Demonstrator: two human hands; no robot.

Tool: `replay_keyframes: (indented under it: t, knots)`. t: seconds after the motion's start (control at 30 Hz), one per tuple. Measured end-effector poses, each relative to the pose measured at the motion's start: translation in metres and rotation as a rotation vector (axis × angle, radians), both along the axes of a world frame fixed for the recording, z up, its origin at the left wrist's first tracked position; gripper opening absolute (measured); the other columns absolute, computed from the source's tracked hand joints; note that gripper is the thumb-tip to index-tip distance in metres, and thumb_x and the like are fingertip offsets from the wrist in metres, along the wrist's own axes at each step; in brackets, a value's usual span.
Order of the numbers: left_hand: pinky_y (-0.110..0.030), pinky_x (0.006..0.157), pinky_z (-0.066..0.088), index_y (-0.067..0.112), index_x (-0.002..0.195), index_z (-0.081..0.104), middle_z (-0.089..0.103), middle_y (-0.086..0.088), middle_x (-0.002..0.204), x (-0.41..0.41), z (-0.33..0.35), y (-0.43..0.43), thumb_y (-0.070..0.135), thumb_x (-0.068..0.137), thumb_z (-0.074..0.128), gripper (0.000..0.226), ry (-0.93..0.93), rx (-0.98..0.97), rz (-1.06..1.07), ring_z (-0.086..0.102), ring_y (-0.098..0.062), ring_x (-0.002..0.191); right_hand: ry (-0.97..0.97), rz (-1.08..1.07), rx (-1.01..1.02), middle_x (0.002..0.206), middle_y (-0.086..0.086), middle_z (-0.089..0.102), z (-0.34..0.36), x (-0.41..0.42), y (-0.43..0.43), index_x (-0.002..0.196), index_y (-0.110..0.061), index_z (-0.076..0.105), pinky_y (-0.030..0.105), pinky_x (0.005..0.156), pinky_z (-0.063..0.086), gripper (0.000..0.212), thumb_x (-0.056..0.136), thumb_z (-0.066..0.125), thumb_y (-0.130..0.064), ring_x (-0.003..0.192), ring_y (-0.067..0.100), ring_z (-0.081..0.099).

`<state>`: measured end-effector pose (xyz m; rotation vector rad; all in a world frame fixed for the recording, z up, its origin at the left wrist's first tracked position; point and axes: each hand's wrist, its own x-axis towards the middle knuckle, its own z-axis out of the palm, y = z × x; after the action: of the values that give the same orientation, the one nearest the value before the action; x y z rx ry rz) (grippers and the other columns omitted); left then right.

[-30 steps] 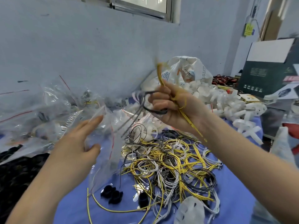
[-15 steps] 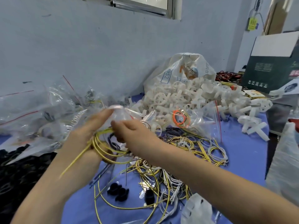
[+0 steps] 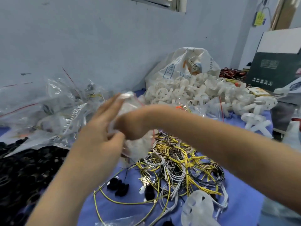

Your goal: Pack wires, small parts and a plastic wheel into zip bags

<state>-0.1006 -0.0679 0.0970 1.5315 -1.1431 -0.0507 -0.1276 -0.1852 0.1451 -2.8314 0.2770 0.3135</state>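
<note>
Left hand (image 3: 99, 136): raised over the blue table (image 3: 244, 198), thumb and fingers pinching a clear zip bag (image 3: 136, 144). Right hand (image 3: 130, 126): pushed into the bag's mouth, fingers hidden, grip cannot be told. Blurred. Loose wires (image 3: 177, 162), yellow, white, black: heaped just below the bag. Plastic wheels (image 3: 187, 93): white pile behind, by the sack (image 3: 184, 64). Filled bags (image 3: 48, 105): left, against the wall.

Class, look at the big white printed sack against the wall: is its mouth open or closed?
Open. The big white printed sack gapes at its mouth, and white plastic wheels spill from it onto the blue table.
</note>
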Motion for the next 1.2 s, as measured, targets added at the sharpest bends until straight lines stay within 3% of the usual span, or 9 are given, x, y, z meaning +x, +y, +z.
replay_keyframes:
  t: [0.13,0.27,0.4,0.47,0.57,0.67,0.83,1.03,1.2]
  knots:
    - [-0.016,0.043,0.05,0.06,0.099,0.054,0.053,0.035,0.126,0.028,-0.001,0.011,-0.018,0.082,0.043,0.081,0.142,-0.09,0.177,0.061,-0.007,0.042,-0.251,0.183,0.304,0.123,0.01,0.064,0.042,-0.034,-0.013,0.12,-0.01,0.061,0.031,0.099,0.044,0.027,0.096,0.049,-0.008,0.108,0.016,0.059]
    - [-0.019,0.047,0.044,0.068,0.102,0.055,0.072,0.014,0.084,0.04,0.0,0.026,0.016,0.065,0.046,0.065,0.127,-0.026,0.247,0.055,-0.007,0.034,-0.443,0.035,0.552,0.105,0.013,0.07,0.049,-0.062,-0.062,0.11,-0.009,0.063,0.038,0.089,0.053,0.021,0.097,0.046,-0.006,0.095,0.023,0.067]
    - [-0.007,0.038,0.03,0.065,0.101,0.062,0.055,0.015,0.04,0.062,-0.005,0.04,0.016,0.068,0.047,0.061,0.083,0.055,0.307,0.038,-0.01,0.03,-0.324,-0.344,0.328,0.108,0.015,0.068,-0.009,-0.063,-0.104,0.112,-0.008,0.062,0.031,0.078,0.054,0.022,0.098,0.046,-0.012,0.089,0.022,0.064]
    - [-0.007,0.036,0.033,0.064,0.1,0.063,0.061,0.017,0.053,0.085,-0.011,0.057,0.019,0.065,0.048,0.06,0.022,0.162,0.338,0.044,-0.002,0.034,-0.262,-0.405,0.424,0.103,0.009,0.07,-0.038,-0.065,-0.108,0.11,-0.014,0.063,0.026,0.075,0.054,0.02,0.097,0.048,-0.02,0.09,0.019,0.066]
    - [-0.016,0.077,0.05,0.066,0.111,0.057,0.063,0.039,0.103,0.126,-0.031,0.094,0.017,0.068,0.058,0.065,-0.122,0.383,0.425,0.059,0.019,0.082,-0.221,-0.295,0.35,0.1,-0.01,0.07,-0.065,-0.067,-0.103,0.107,-0.028,0.064,0.011,0.07,0.049,0.017,0.093,0.056,-0.033,0.095,0.005,0.065]
    - [-0.025,0.083,0.052,0.06,0.11,0.062,0.061,0.04,0.109,0.158,-0.053,0.126,0.023,0.073,0.056,0.052,-0.117,0.473,0.511,0.063,0.005,0.099,-0.065,-0.239,0.1,0.131,-0.011,0.052,-0.091,-0.069,-0.104,0.121,-0.038,0.055,0.025,0.097,0.042,0.038,0.085,0.061,-0.049,0.123,0.011,0.047]
    - [-0.067,0.077,0.05,0.028,0.106,0.072,0.072,-0.014,0.108,0.19,-0.081,0.157,0.062,0.072,0.069,0.049,0.469,0.512,0.526,0.07,-0.042,0.091,0.181,-0.16,-0.049,0.157,-0.016,0.0,-0.13,-0.085,-0.109,0.144,-0.047,0.018,0.051,0.117,0.01,0.082,0.078,0.064,-0.059,0.146,0.022,-0.007]
    - [-0.064,0.081,0.05,0.029,0.099,0.074,0.068,-0.009,0.115,0.182,-0.07,0.147,0.099,0.034,0.057,0.097,0.819,0.392,0.534,0.068,-0.046,0.091,-0.075,-0.09,-0.052,0.135,-0.015,0.046,-0.128,-0.084,-0.114,0.115,-0.038,0.058,0.032,0.107,0.032,0.035,0.082,0.069,-0.041,0.126,0.01,0.04]
    - [-0.047,0.071,0.057,0.029,0.083,0.077,0.076,-0.003,0.085,0.168,-0.069,0.134,0.092,0.036,0.065,0.08,0.488,0.476,0.55,0.073,-0.03,0.069,-0.163,-0.139,-0.044,0.106,-0.014,0.059,-0.111,-0.06,-0.115,0.099,-0.033,0.068,0.035,0.091,0.046,0.018,0.082,0.069,-0.036,0.1,0.012,0.057]
